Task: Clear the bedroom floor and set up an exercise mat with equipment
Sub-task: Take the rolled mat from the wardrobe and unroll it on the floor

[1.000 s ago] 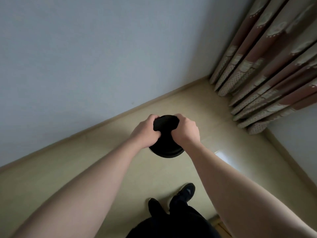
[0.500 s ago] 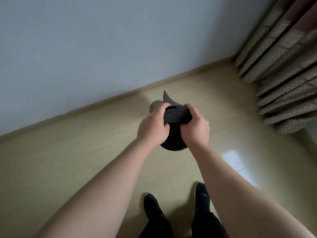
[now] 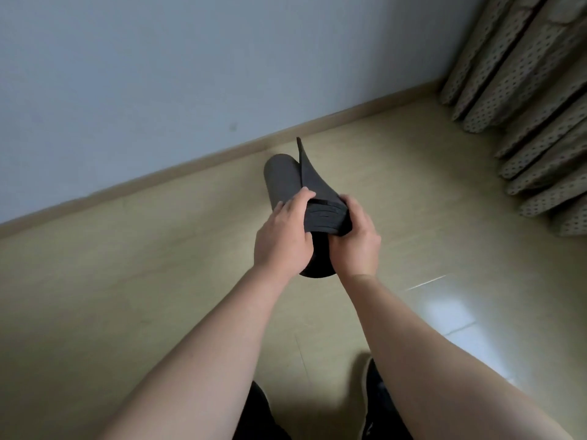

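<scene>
A rolled black exercise mat (image 3: pixel 282 179) is held in front of me above the floor, its length pointing away toward the wall. My left hand (image 3: pixel 282 236) grips the roll's near end from the left. On the other side my right hand (image 3: pixel 357 239) grips the same end. The mat's loose outer edge (image 3: pixel 309 168) has peeled up and stands off the roll. The layered spiral end (image 3: pixel 324 215) shows between my hands.
Pale wooden floor (image 3: pixel 158 265) runs to a skirting board and blue-grey wall (image 3: pixel 190 74). Patterned curtains (image 3: pixel 524 106) hang at the right. My black shoes (image 3: pixel 374 395) stand on the floor below the mat. A bright window reflection (image 3: pixel 451 315) lies on the right.
The roll has tipped from end-on to pointing away from me, showing its length. Its outer edge has come loose and lifted. Both hands stayed on the near end as my view dropped.
</scene>
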`<state>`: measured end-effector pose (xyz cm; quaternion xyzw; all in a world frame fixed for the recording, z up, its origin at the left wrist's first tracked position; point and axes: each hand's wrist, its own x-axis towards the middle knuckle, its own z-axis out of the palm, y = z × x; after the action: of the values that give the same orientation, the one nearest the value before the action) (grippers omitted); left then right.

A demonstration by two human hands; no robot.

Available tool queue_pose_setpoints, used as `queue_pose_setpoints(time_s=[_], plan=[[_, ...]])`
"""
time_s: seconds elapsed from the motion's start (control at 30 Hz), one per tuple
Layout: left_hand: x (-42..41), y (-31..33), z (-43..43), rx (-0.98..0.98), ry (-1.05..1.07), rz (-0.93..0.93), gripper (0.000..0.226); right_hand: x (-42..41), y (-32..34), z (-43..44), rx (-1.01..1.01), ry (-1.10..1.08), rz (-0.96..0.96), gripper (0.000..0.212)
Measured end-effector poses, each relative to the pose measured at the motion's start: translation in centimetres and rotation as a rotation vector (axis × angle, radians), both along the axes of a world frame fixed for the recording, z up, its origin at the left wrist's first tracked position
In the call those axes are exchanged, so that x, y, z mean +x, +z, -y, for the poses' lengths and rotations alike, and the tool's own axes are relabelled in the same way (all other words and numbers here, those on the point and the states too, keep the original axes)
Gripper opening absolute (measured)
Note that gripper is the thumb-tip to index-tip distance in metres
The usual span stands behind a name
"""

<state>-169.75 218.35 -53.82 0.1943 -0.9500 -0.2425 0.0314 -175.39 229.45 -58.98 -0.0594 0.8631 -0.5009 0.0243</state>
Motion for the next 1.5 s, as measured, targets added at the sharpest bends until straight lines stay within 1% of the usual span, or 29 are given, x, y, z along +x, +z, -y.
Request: queue_pose_setpoints(time_s=[0.1,0.2,0.33,0.4,0.47,0.53,0.6,0.7,0.9,1.0,1.07,1.13,1.23,1.33,1.37,1.4,1.47,1.5], plan=[[2.6,-4.5,-3.0,0.037,0.04,-0.032,0.077,2.0,-3.9,-2.9,0.007,0.078,0.063,0.061],[4.1,-7.3,-4.8,0.042,0.027,-0.042,0.078,2.8,-6.2,-5.0,0.052,0.13,0.141,0.061],[4.6,-9.9,-7.2,-0.004,0.021,0.071,0.089,2.6,-8.3,-8.0,0.196,0.207,0.288,0.062],[4.4,-11.3,-8.5,-0.069,-0.017,0.147,0.094,2.3,-9.5,-9.5,0.206,0.213,0.354,0.058],[3.8,-12.3,-9.5,-0.094,-0.001,0.228,0.096,2.4,-10.8,-10.4,0.191,0.169,0.406,0.056],[2.9,-13.5,-10.4,-0.047,0.061,0.304,0.099,2.4,-12.1,-10.9,0.156,0.101,0.409,0.059],[2.4,-14.8,-11.3,0.024,0.087,0.342,0.101,2.3,-13.3,-11.5,0.125,0.057,0.386,0.064],[1.7,-16.9,-12.4,0.062,0.054,0.311,0.105,1.2,-14.6,-12.6,0.13,0.027,0.349,0.071],[-1.1,-20.8,-13.9,0.007,-0.087,0.275,0.106,-1.3,-17.6,-14.5,0.101,-0.037,0.328,0.072],[-2.3,-22.6,-14.2,0.024,-0.112,0.259,0.107,-2.0,-19.2,-14.8,0.099,-0.079,0.314,0.073],[-2.8,-23.8,-14.4,-0.005,-0.146,0.265,0.108,-2.5,-20.3,-15.4,0.146,-0.076,0.304,0.069],[-3.2,-25.0,-14.7,-0.054,-0.195,0.275,0.107,-2.9,-21.5,-16.5,0.207,-0.076,0.329,0.059],[-3.5,-26.9,-15.4,-0.081,-0.242,0.306,0.106,-3.2,-23.1,-17.7,0.326,-0.073,0.416,0.046],[-3.2,-28.7,-15.5,-0.064,-0.314,0.378,0.107,-3.2,-25.1,-18.4,0.431,-0.085,0.515,0.043],[-3.0,-29.2,-15.3,-0.047,-0.35,0.422,0.107,-3.1,-25.7,-18.6,0.468,-0.1,0.564,0.046],[-2.9,-29.4,-15.0,-0.04,-0.377,0.475,0.107,-2.9,-26.1,-18.6,0.508,-0.099,0.612,0.054],[-2.8,-29.4,-14.4,-0.056,-0.415,0.564,0.106,-2.3,-26.4,-18.3,0.587,-0.05,0.696,0.085],[-2.7,-29.3,-14.0,-0.067,-0.426,0.588,0.105,-2.1,-26.6,-17.8,0.616,-0.039,0.723,0.095]])
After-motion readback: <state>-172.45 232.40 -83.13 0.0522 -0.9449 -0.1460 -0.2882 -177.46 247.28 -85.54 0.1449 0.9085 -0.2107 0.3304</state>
